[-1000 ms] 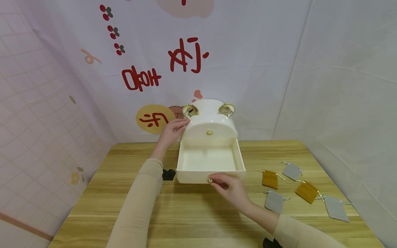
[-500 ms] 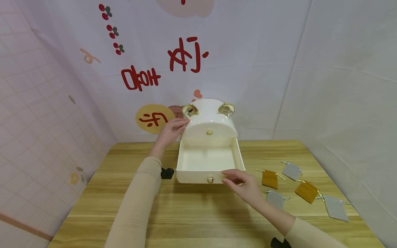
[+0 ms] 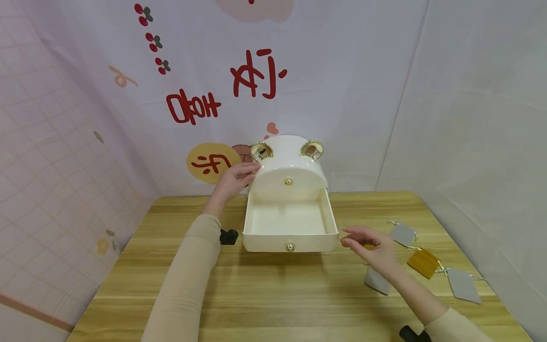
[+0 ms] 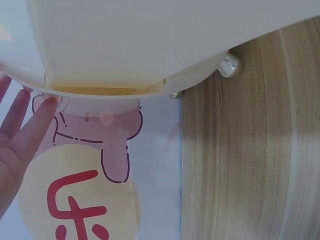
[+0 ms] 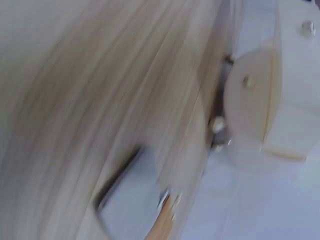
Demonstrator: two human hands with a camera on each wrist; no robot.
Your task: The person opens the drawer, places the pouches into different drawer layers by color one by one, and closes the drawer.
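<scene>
Right hand (image 3: 375, 249) has moved off the knob (image 3: 290, 247) to just beside the right front corner of the drawer (image 3: 265, 242); its grip is loosely spread, contact uncertain with the right wrist view blurred. Left hand (image 3: 233, 181) touches the white box (image 3: 292, 164), fingers extended. Drawer stands pulled out, box toward the surface's (image 3: 256, 304) far edge.

Both sleeves (image 3: 184, 280) are beige, the wrist devices (image 3: 229, 236) black.

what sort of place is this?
Probably a small staged tabletop set rather than a lived-in room: creased, printed sheeting closely backs a wood-grain table, with a white drawer box and small drawstring pouches spread on it.
</scene>
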